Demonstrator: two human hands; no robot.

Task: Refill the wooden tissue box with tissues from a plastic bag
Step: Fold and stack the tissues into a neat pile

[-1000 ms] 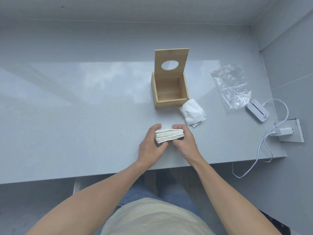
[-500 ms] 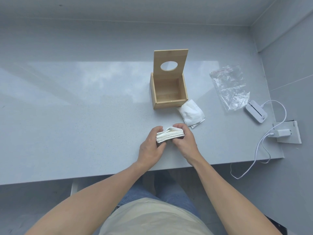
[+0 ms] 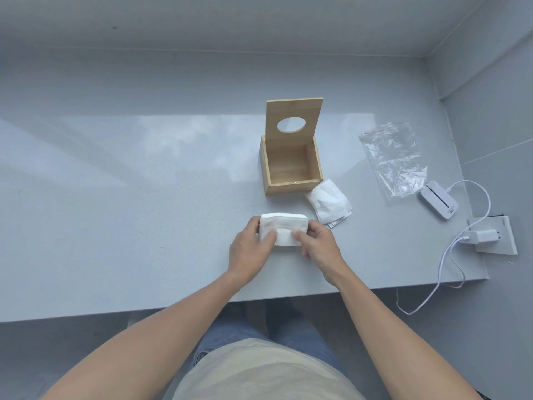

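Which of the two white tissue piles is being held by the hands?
The tissue stack nearest the person, gripped by the left hand and right hand. The loose tissues beside the wooden box lie untouched.

Pale wood, soft white paper, clear crinkled plastic, glossy grey counter.

Tissue box (image 3: 291, 168) of light, smooth, matt wood, grain showing faintly on its raised lid (image 3: 294, 118). Tissue stack (image 3: 284, 230) of soft matt white paper, lightly creased; loose tissues (image 3: 330, 204) alike, toward the counter's right edge. Plastic bag (image 3: 393, 160) clear, shiny, wrinkled, with a red seal strip. Counter (image 3: 144, 212) grey, finely speckled, polished enough to mirror light. Charger (image 3: 438, 202) and cable (image 3: 450, 255) of smooth white plastic.
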